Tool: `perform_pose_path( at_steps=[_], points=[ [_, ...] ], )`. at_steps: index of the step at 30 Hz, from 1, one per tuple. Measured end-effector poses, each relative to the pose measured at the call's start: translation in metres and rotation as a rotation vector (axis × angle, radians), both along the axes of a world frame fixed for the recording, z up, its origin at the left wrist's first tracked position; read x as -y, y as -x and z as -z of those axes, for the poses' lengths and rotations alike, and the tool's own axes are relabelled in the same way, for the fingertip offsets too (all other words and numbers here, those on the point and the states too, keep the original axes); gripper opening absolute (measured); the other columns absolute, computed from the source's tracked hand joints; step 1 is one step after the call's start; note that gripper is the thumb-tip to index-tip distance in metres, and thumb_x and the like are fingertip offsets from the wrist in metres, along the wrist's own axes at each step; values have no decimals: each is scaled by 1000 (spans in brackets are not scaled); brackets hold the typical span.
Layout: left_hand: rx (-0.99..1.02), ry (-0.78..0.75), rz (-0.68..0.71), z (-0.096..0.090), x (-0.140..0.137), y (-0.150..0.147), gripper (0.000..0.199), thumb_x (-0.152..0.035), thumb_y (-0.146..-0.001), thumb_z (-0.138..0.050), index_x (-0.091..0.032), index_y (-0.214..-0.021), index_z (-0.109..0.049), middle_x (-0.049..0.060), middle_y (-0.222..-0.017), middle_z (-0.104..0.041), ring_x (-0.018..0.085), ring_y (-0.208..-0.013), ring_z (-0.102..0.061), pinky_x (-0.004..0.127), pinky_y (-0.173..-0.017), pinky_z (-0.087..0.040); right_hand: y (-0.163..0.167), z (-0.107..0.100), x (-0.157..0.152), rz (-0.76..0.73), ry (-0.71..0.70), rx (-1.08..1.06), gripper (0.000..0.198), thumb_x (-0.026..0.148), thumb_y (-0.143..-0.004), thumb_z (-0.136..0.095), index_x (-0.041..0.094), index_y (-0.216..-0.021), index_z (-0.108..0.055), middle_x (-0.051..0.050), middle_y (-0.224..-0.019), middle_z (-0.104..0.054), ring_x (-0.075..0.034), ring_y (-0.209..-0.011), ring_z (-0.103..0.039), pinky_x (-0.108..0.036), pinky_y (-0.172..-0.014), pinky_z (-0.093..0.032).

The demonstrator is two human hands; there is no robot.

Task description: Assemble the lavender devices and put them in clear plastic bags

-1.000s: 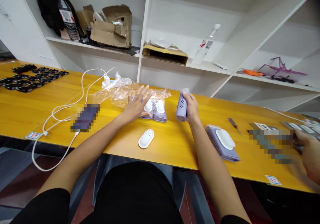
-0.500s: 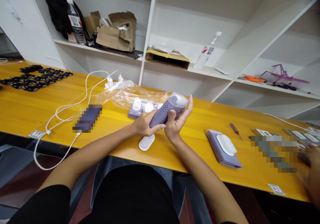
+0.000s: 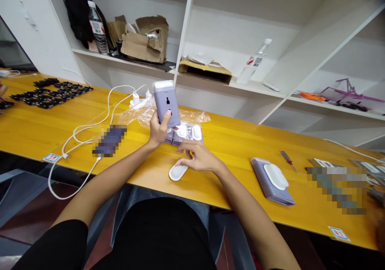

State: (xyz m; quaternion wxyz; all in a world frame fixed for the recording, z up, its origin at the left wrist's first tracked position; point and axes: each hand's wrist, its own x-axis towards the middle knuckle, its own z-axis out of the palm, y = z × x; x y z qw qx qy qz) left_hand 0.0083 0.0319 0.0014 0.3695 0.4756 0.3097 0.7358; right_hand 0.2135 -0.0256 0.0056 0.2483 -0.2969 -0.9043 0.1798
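My left hand (image 3: 158,128) clamps the purple unit (image 3: 166,103) upright, its lower end hidden. Right hand (image 3: 199,157) open, fingers hiding part of the white cap (image 3: 177,172) on the surface (image 3: 234,149).

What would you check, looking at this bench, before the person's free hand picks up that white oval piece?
1. Left hand has a firm hold on the purple casing, held upright above the table: ok.
2. Right hand is empty, fingers spread: ok.
3. White oval cover lies flat on the yellow table just under that hand, unobstructed: ok.
4. Whether the cover is undamaged: cannot tell.
5. Charging cable lies away from the hands: ok.
6. Screwdriver is apart, to the right: ok.
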Motion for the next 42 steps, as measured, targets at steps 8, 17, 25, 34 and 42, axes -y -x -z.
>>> perform_pose_path(
  at_steps=[8, 17, 25, 34, 42],
  points=[
    [140, 57, 10, -6, -21, 15, 63, -72, -84, -81, -21, -113, -57, 4, -90, -73, 23, -69, -80, 30, -53, -66, 14, 15, 1, -265, 60, 267, 50, 49, -80, -97, 22, -115, -73, -9, -121, -69, -30, -118, -62, -43, -106, -51],
    [71, 102, 97, -1, -13, 8, 57, -61, -85, -83, -20, -116, -61, 9, -103, -77, 27, -84, -81, 34, -59, -67, 23, 21, 1, -6, -14, 347, 49, 54, -95, -83, 17, -122, -66, -13, -123, -69, -30, -111, -67, -39, -94, -53],
    [52, 137, 207, -4, -5, 3, 57, -56, -85, -81, -20, -124, -59, 8, -95, -77, 29, -83, -82, 33, -58, -64, 20, 29, -7, 10, 68, 122, 28, 39, -106, -67, 19, -125, -67, -12, -123, -74, -26, -108, -71, -37, -93, -53],
    [-177, -20, 185, -2, -9, 8, 71, -49, -89, -81, -25, -153, -60, 10, -142, -73, 32, -130, -70, 46, -113, -57, 3, 17, -28, 19, 668, -907, 47, 63, -91, -81, 24, -115, -70, -5, -99, -80, -19, -72, -72, -28, -51, -53],
    [-526, -199, 364, 4, 13, -6, 78, -69, -106, -53, -28, -171, -40, 12, -175, -46, 37, -164, -40, 56, -138, -26, 12, 22, -32, 242, 341, -1255, 43, 61, -94, -79, 28, -117, -65, -3, -105, -77, -19, -86, -74, -34, -75, -65]
  ],
)
